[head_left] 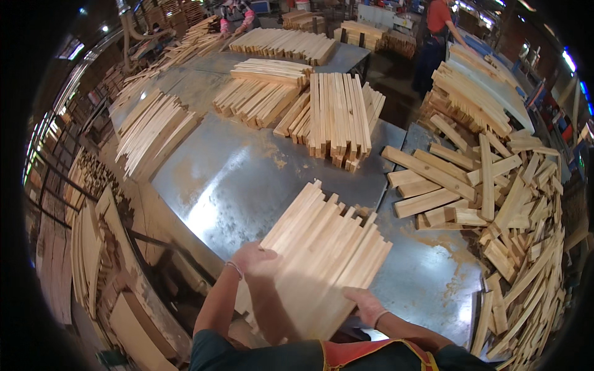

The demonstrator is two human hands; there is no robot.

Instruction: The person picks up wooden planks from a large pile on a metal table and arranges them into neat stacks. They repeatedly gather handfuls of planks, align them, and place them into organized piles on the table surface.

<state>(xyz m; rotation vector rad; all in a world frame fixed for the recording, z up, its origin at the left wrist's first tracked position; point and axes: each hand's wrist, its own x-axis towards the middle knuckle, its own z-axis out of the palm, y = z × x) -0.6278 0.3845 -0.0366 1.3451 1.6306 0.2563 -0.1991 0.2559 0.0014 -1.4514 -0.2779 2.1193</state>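
Observation:
Close in front of me lies a row of pale wooden strips [315, 247], pressed side by side, their far ends uneven. My left hand [255, 258] grips the row's left edge, thumb on top and fingers hidden at the side. On the opposite edge my right hand [366, 305] closes, its thumb over the top strip. Both hands squeeze the strips between them. Beneath the far part of the row is a shiny metal table [216, 191]. The near end of the row reaches toward my apron.
Stacked strips [339, 114] stand farther back on the table, with another bundle [154, 133] at the left edge. A loose heap of wood pieces [520, 210] covers the right side. A person in a red shirt [438, 17] stands at the far right; another works far back.

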